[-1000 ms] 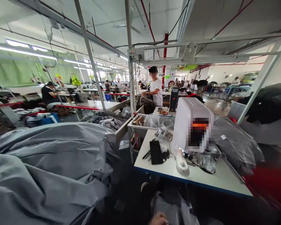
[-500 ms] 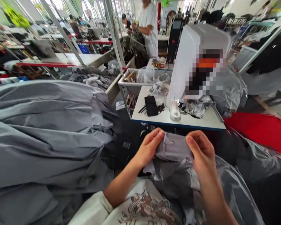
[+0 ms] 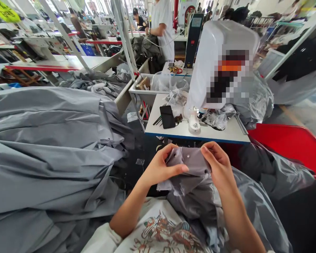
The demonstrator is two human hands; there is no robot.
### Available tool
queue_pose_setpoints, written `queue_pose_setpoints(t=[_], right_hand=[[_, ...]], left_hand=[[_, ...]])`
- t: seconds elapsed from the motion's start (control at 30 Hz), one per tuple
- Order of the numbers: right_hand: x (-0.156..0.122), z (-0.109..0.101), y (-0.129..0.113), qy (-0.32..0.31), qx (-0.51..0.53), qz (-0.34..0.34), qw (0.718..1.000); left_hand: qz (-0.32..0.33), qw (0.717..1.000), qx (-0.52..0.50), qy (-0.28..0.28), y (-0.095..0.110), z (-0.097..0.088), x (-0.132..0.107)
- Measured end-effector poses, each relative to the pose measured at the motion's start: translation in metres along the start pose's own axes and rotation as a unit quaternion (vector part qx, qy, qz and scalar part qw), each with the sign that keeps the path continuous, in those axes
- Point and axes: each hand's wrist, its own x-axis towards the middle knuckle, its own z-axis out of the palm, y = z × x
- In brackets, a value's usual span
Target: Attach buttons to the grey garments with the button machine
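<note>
A piece of grey fabric (image 3: 196,160) with small metal snaps or eyelets is stretched between my two hands, above my lap. My left hand (image 3: 162,167) grips its left side, fingers behind the cloth and thumb lying across the front. On the right, my right hand (image 3: 217,160) pinches the upper corner between thumb and fingers. The rest of the grey garment hangs down in folds onto my lap. Just beyond my hands stands a white pressing machine (image 3: 223,66), its lower arm (image 3: 194,123) over the worktable.
On the white worktable (image 3: 158,129) lie a black phone (image 3: 167,117) and crumpled clear plastic (image 3: 217,121). A large heap of grey fabric (image 3: 47,140) fills the left. To the right is a red tray (image 3: 287,140). A person in white (image 3: 162,31) stands beyond.
My left thumb has shifted down and across the front of the fabric, and another metal fitting now shows beside it. My right hand still pinches the right corner. The view has shifted slightly.
</note>
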Motion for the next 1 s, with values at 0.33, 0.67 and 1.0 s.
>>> queue_pose_setpoints(t=[0.33,0.67,1.0], right_hand=[[0.006,-0.019,-0.001,-0.001,-0.066,-0.01,0.998],[0.013,-0.022,-0.004,-0.018,-0.12,-0.05,0.991],[0.02,-0.03,-0.006,-0.153,-0.266,-0.084,0.948]], left_hand=[[-0.052,0.997,0.053,0.016,-0.016,-0.008,0.003],[-0.026,0.997,0.07,-0.012,-0.014,-0.018,0.01],[0.027,0.986,0.163,0.024,-0.01,-0.02,0.018]])
